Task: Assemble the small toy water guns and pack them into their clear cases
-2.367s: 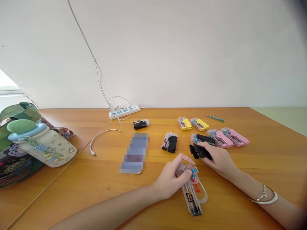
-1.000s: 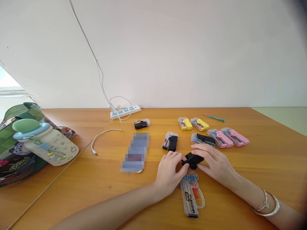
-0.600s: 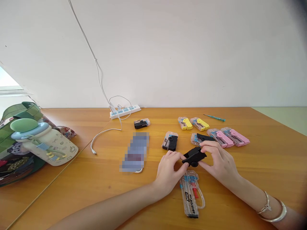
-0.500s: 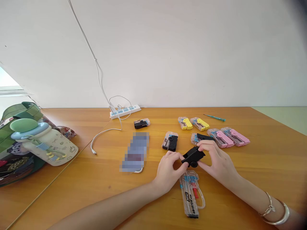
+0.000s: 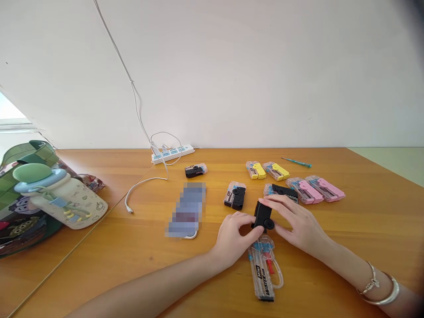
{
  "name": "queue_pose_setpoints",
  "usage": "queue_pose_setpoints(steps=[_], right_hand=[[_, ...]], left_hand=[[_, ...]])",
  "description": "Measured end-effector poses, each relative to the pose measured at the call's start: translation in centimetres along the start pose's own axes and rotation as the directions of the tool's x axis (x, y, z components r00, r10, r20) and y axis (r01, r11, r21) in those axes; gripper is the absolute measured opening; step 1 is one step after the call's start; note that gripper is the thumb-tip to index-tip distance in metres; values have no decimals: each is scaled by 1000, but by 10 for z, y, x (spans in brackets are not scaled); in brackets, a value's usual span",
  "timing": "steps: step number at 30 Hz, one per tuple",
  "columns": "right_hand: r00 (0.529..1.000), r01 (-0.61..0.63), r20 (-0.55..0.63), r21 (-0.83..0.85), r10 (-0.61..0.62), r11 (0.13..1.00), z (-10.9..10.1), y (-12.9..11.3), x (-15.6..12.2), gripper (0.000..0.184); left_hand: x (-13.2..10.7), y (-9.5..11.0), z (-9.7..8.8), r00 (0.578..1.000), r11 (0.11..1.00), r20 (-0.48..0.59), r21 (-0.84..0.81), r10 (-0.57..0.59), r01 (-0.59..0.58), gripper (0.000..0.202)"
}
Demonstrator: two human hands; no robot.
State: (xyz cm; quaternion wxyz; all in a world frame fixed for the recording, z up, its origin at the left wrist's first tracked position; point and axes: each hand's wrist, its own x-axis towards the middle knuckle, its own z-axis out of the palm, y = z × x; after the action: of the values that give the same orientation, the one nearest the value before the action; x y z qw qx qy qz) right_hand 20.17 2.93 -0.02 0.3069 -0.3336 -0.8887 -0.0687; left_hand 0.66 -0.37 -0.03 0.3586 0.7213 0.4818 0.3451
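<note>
Between my hands is a black plastic water gun grip with a round disc on its side. My left hand pinches its lower left part between thumb and fingers. The fingertips of my right hand press on its top edge, with the thumb close to the disc. Just below, on the table, lies a clear mini water gun body with a red trigger and a looped clear guard. Its upper end is right under the grip; whether they touch, I cannot tell.
Beyond my hands lie folded water guns: black, yellow and pink. A teal screwdriver is at the back. To the left are a blurred phone, a power strip, a white cable, a bottle and a bag.
The black grip has turned from a slanted position to nearly upright, its disc now on the right. My right fingers have shifted slightly left along its top; my left hand is nearly still.
</note>
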Motion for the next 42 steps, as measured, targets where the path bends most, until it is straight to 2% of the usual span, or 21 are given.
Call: queue_pose_setpoints(steps=[4,7,10,13,19,25,33,39,42], right_hand=[[998,65,8,-4,-65,998,-4,1,2,49],[994,80,-68,-9,-80,997,-5,0,1,33],[995,70,-73,-49,-73,996,-5,-3,0,17],[995,64,-68,-114,-72,991,-5,-8,1,12],[990,79,-90,-266,-107,961,-7,-21,5,10],[999,46,-10,-351,-53,935,-3,-32,6,13],[998,66,22,-483,-64,873,8,-40,0,14],[998,57,67,-573,-23,818,14,-46,1,14],[999,46,48,-567,-23,822,13,-45,3,17]], left_hand=[[0,-1,-1,999,988,-47,-152,-20,13,21],[0,-1,-1,998,985,-62,-172,-18,7,19],[0,-1,-1,998,992,-69,-129,-13,4,16],[0,-1,0,998,997,-66,-75,-2,-2,16],[0,-2,0,996,1000,-89,-6,11,-11,18],[0,-1,0,994,997,-77,36,74,-72,17],[0,-2,2,998,994,-32,99,54,-51,22],[1,-6,2,998,993,-43,112,38,-33,23],[1,-6,3,999,992,-24,126,22,-19,24]])
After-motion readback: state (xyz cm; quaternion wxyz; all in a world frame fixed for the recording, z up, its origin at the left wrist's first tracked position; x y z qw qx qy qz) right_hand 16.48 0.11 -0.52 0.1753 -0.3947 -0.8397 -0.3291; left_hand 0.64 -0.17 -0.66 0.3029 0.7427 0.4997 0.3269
